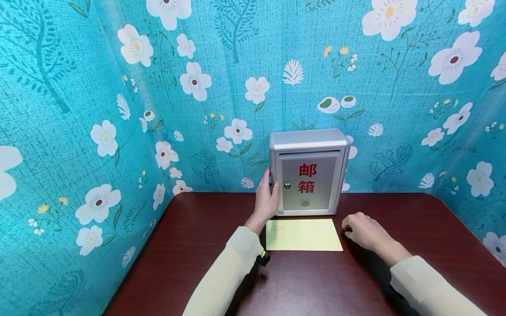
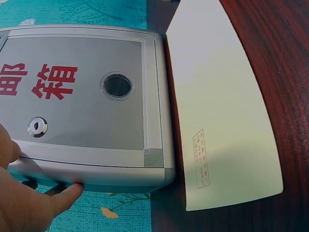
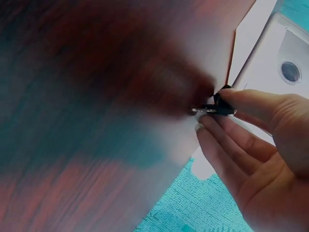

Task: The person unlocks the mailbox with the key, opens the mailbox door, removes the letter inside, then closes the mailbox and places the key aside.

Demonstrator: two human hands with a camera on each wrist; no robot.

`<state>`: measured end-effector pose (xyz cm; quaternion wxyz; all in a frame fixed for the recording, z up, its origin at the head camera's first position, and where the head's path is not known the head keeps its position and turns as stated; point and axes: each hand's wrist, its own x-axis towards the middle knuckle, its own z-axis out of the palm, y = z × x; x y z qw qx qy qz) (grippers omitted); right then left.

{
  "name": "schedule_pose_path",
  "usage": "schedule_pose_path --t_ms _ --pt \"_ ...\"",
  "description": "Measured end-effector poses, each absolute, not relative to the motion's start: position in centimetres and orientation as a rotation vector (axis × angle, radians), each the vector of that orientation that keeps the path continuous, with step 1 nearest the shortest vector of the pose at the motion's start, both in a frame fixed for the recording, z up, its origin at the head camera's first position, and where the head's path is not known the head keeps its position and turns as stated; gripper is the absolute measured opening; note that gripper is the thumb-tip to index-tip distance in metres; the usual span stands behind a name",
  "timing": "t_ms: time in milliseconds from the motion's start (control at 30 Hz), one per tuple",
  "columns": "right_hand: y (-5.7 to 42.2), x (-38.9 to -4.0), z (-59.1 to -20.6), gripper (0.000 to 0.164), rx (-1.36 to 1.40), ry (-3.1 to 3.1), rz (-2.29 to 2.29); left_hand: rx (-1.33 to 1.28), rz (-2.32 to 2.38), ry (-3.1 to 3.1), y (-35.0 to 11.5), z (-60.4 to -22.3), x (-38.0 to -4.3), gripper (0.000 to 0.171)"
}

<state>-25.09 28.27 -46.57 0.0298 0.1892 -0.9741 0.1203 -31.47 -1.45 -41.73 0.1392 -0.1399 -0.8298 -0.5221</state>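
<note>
A silver metal mailbox [image 1: 309,175] with red characters and a round keyhole lock [image 2: 37,126] stands upright against the curtain. My left hand [image 1: 267,197] holds its left side, thumb at the front edge and fingers along the side wall. In the left wrist view that hand [image 2: 29,198] has a fingertip on the box's side. To the right of the box, low over the table, my right hand [image 1: 365,230] pinches a small black-headed key [image 3: 219,105] between thumb and fingers, its metal blade poking out. A pale yellow envelope [image 1: 303,235] lies flat before the mailbox.
The dark reddish-brown wooden table [image 1: 197,237] carries all of this, with rounded back corners. A blue flowered curtain [image 1: 221,109] hangs behind and along both sides. Close to the left cuff shows a small black item [image 1: 263,259].
</note>
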Motion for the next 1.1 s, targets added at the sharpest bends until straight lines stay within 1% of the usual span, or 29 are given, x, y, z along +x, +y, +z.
schedule_pose_path --t_ms 233,600,800,967,1000,1100 --pt "28.2 -25.0 -46.3 0.026 0.599 -3.046 0.403 -0.411 -1.523 -2.388 -1.5 -41.8 -31.4 0.060" --pt "28.1 -25.0 -46.0 0.025 0.583 -3.084 0.433 -0.411 -1.490 -2.434 -1.9 -42.1 -31.6 0.057" --pt "28.4 -25.0 -45.3 0.015 0.595 -3.052 0.439 -0.429 -1.402 -2.507 -2.5 -42.4 -31.3 0.057" --pt "28.4 -25.3 -44.1 0.003 0.591 -3.026 0.444 -0.527 -1.145 -2.573 -3.6 -42.4 -30.9 0.058" --pt "28.4 -25.4 -43.9 0.004 0.576 -3.021 0.458 -0.546 -1.073 -2.579 -3.9 -42.4 -30.9 0.057" --pt "28.5 -25.7 -43.1 0.016 0.541 -2.972 0.509 -0.585 -0.864 -2.574 -4.9 -42.5 -30.9 0.055"
